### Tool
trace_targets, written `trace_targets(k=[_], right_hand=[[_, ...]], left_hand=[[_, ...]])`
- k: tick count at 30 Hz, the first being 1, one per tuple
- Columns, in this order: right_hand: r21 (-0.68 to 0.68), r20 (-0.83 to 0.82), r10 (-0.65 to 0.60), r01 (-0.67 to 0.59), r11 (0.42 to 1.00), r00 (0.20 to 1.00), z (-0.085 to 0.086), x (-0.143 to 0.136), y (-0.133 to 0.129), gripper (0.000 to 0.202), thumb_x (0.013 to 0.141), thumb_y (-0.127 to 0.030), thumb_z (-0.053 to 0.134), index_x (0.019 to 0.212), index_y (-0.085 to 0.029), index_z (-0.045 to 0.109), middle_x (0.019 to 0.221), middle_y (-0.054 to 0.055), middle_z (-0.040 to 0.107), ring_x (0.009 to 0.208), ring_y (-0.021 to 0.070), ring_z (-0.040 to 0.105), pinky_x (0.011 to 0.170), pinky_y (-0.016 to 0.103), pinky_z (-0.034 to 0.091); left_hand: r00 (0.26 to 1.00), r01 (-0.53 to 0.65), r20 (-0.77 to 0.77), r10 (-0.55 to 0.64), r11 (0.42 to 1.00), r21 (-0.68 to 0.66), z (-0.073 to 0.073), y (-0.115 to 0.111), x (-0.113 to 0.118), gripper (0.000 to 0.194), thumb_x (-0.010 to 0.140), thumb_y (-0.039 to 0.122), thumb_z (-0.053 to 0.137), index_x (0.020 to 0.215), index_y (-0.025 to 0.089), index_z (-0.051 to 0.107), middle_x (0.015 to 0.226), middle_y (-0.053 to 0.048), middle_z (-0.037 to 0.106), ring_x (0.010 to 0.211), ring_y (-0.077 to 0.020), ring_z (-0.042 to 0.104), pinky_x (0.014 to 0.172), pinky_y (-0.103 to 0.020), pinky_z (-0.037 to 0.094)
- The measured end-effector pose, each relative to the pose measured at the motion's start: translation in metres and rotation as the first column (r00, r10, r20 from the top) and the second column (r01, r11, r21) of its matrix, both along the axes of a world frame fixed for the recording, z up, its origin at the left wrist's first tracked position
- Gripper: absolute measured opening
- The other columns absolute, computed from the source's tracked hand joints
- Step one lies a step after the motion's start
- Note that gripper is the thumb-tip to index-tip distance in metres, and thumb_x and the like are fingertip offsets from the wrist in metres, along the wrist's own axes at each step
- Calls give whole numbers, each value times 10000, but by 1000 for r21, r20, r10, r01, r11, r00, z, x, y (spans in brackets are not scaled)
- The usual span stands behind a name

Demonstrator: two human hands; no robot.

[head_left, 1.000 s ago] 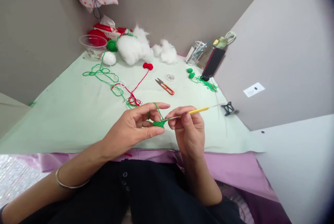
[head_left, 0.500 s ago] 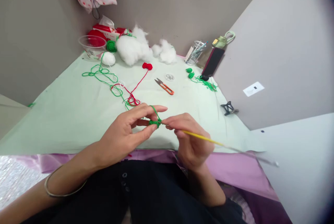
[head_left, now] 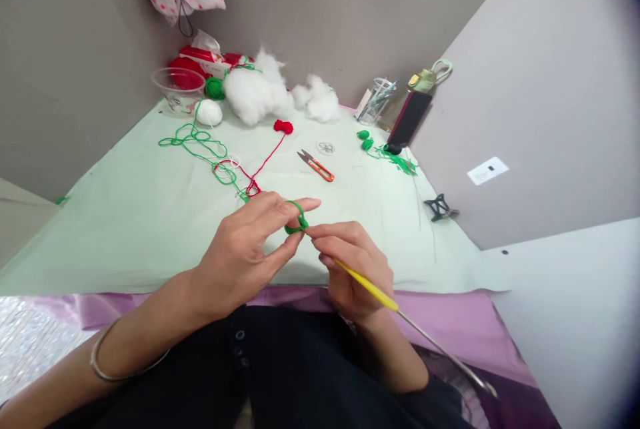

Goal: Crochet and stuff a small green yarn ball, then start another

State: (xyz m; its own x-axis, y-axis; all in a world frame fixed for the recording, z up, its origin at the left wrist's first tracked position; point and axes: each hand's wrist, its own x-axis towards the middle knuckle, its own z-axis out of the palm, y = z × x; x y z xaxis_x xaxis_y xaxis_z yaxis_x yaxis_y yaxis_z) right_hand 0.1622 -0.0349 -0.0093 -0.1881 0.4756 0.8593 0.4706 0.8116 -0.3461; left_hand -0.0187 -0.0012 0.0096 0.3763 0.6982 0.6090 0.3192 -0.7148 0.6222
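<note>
My left hand (head_left: 245,252) pinches a small green crocheted piece (head_left: 295,226) between thumb and fingers, with green yarn looped over its raised index finger. Close beside it on the right, my right hand (head_left: 355,269) grips a crochet hook (head_left: 373,287) with a yellow handle. The hook's tip end is at the green piece, partly hidden by my fingertips, and its metal rear end points down to the right. Green yarn (head_left: 193,140) lies in loose loops on the table beyond my left hand, near a tangle of red yarn (head_left: 253,187).
Orange-handled snips (head_left: 316,166) and a small clear dish (head_left: 327,148) lie mid-table. White stuffing (head_left: 257,93), a white yarn ball (head_left: 209,113) and a plastic tub (head_left: 179,90) stand behind. At the right are a phone (head_left: 410,119), green pieces (head_left: 367,144) and a black stand (head_left: 440,207).
The hook has swung so that its rear end points lower and more toward me. My right hand has turned and shifted slightly left; the green piece is tilted differently in my left fingers.
</note>
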Motion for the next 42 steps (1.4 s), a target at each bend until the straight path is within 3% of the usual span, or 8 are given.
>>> trace_targets(k=[5, 10, 15, 23, 30, 34, 38, 42], right_hand=[[-48, 121, -21, 27, 999, 992, 5, 2, -3, 317, 915, -48, 599, 1178, -213, 665, 1040, 118, 761, 913, 216, 709, 729, 356, 614], [149, 223, -162, 131, 980, 961, -3, -2, 0, 330, 876, -52, 671, 1176, -188, 672, 1101, 164, 764, 1004, 241, 712, 737, 360, 635], [146, 86, -126, 113, 983, 988, -19, -1, 8, 377, 925, -93, 625, 1255, -273, 653, 1154, 111, 759, 1013, 226, 727, 708, 365, 648], [166, 37, -253, 244, 956, 967, -23, -5, 9, 387, 932, -131, 630, 1252, -342, 681, 1098, 64, 761, 936, 232, 739, 702, 380, 645], [32, -98, -157, 161, 986, 983, -8, -10, 1, 339, 946, -113, 602, 1199, -304, 721, 983, 60, 746, 880, 210, 727, 685, 354, 627], [-298, -524, -52, -125, 946, 850, 5, -13, 0, 198, 1009, -217, 544, 1043, -273, 731, 892, 35, 717, 691, 160, 680, 629, 348, 595], [-359, -718, 49, -429, 829, 694, 9, -14, 7, 152, 992, -298, 590, 929, -242, 717, 816, 16, 687, 607, 125, 618, 555, 291, 544], [-370, -689, -9, -341, 864, 724, 7, -14, 6, 132, 974, -298, 622, 935, -237, 732, 836, 21, 693, 618, 123, 613, 589, 303, 545]], left_hand=[[997, 5, -72, -1, 999, 45, -2, 0, -3, 335, 920, 122, 608, 1220, 234, 708, 1061, -81, 763, 1028, -228, 678, 950, -388, 516], [985, 30, 168, 27, 944, -328, 2, 2, 3, 123, 892, 201, 679, 991, 229, 746, 1014, -50, 745, 1067, -217, 669, 991, -354, 502], [928, 166, 358, 99, 752, -638, 2, 2, 4, 463, 861, 319, 757, 1310, 238, 682, 908, 1, 675, 968, -181, 658, 998, -339, 500], [894, 259, 441, 80, 711, -653, -1, -6, 7, 510, 854, 289, 776, 1350, 264, 663, 923, 6, 652, 995, -171, 624, 1032, -314, 448], [723, 624, 678, 135, 293, -724, 0, 3, 6, 480, 812, 285, 801, 1281, 224, 719, 889, -11, 635, 810, -126, 565, 810, -252, 478], [740, 593, 668, 78, 395, -702, 5, 5, 1, 424, 791, 236, 811, 1213, 245, 767, 870, -5, 624, 795, -123, 527, 785, -246, 451], [764, 561, 645, 10, 485, -671, 8, 2, 0, 389, 818, 249, 788, 1205, 277, 774, 862, -3, 608, 818, -135, 530, 809, -266, 449], [815, 520, 576, -58, 511, -684, 7, 7, -7, 408, 857, 249, 755, 1261, 300, 741, 854, 1, 596, 809, -132, 528, 778, -261, 443]])
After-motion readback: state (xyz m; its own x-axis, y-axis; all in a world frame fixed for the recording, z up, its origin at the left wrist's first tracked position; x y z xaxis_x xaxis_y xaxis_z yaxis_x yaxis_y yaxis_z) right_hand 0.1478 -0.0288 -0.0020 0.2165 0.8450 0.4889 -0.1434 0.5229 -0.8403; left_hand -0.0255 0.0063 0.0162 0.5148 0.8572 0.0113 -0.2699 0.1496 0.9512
